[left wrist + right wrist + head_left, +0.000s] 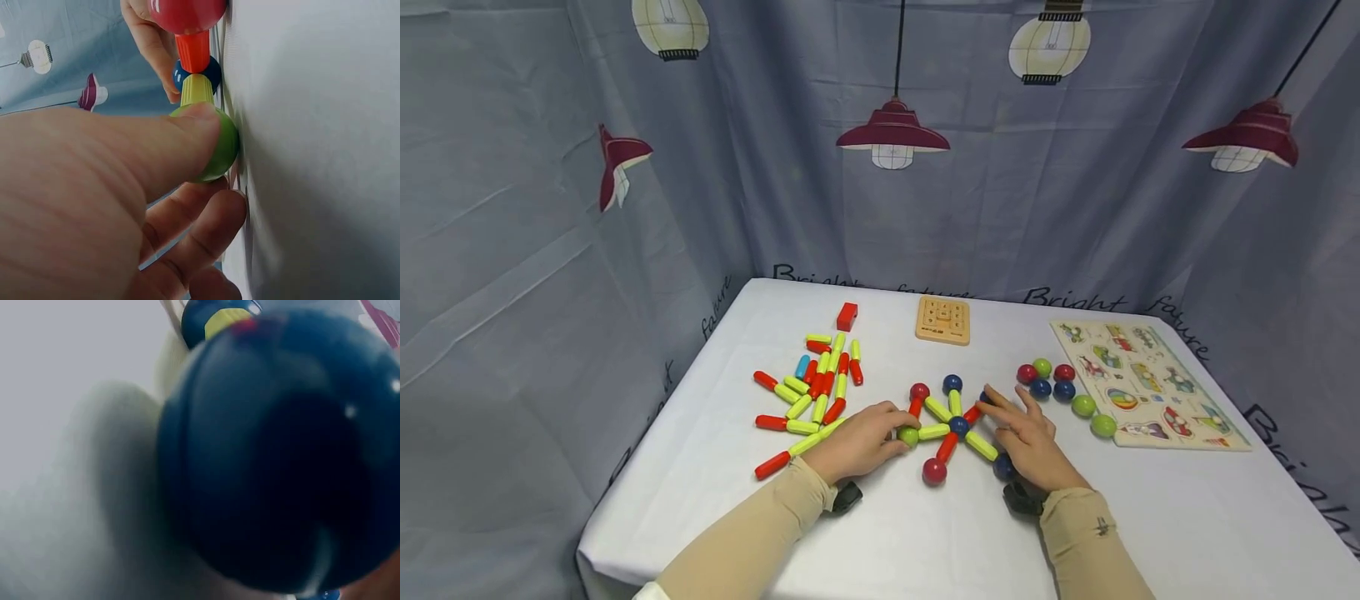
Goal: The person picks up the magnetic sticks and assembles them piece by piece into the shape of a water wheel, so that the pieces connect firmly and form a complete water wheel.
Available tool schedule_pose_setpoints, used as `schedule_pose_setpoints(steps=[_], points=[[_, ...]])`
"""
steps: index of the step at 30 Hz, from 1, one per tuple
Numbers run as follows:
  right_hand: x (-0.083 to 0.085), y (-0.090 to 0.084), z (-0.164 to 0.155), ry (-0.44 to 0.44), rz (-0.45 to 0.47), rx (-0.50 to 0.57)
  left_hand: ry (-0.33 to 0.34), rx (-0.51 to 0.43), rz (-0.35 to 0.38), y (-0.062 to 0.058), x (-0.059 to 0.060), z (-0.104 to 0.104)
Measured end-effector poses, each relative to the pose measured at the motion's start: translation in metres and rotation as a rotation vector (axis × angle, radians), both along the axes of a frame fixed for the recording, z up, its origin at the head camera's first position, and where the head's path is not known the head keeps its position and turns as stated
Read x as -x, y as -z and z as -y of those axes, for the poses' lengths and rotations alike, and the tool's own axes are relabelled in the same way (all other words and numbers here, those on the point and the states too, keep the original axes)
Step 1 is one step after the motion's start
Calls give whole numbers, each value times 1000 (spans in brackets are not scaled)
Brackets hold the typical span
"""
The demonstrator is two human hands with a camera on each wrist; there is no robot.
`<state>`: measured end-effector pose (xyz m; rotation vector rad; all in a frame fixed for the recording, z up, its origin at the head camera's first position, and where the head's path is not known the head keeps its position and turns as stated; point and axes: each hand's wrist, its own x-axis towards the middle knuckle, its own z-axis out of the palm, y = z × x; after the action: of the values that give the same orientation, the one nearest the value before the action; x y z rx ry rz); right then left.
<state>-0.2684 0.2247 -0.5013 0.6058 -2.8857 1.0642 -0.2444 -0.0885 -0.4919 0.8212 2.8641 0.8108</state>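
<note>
A star of rods and balls lies on the white table around a blue centre ball (958, 426). Yellow rods (981, 446) and red rods (947, 447) run out from it to red, blue and green end balls. My left hand (863, 439) pinches the green end ball (226, 147) between thumb and fingers, on the star's left side. Across from it, my right hand (1030, 437) has its fingers spread, fingertips right at the upper-right blue ball (987, 398). Beside its wrist sits the lower-right blue ball (1003, 467), which looms large in the right wrist view.
Loose red and yellow rods (771, 422) lie spread at the left, with a red block (847, 317) behind. A wooden number board (943, 320) sits at the back. Several loose balls (1064, 390) and a picture puzzle board (1150, 387) are at the right.
</note>
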Motion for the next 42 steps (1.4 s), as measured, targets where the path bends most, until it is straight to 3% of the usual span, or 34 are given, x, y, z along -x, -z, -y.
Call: schedule_pose_setpoints(steps=[7,12,16,18,21,23,25,27,32,36,42], points=[[-7,4,1,6,-44,-29,-52,-39,33,3,-1,1],[-10,-1,-2,33,-149,-36,-129,-174,75,2,4,0],[-6,-2,-2,46,-182,-41,-183,-239,28,2,7,2],[-3,-2,-3,75,-185,-46,-223,-176,-58,0,7,5],[-1,-2,-6,155,-154,-46,-362,56,-213,-7,3,13],[0,-2,-10,218,-116,-63,-474,231,-250,-12,0,19],[0,-4,-13,261,-65,-77,-526,318,-227,-15,-2,24],[0,-6,-15,287,-24,-87,-513,312,-189,-17,-3,28],[-1,-8,-16,298,6,-69,-397,145,-157,-17,-1,30],[-1,-8,-15,298,-5,-60,-433,142,-174,-17,1,31],[0,-5,-13,296,-25,-62,-463,231,-218,-15,3,33]])
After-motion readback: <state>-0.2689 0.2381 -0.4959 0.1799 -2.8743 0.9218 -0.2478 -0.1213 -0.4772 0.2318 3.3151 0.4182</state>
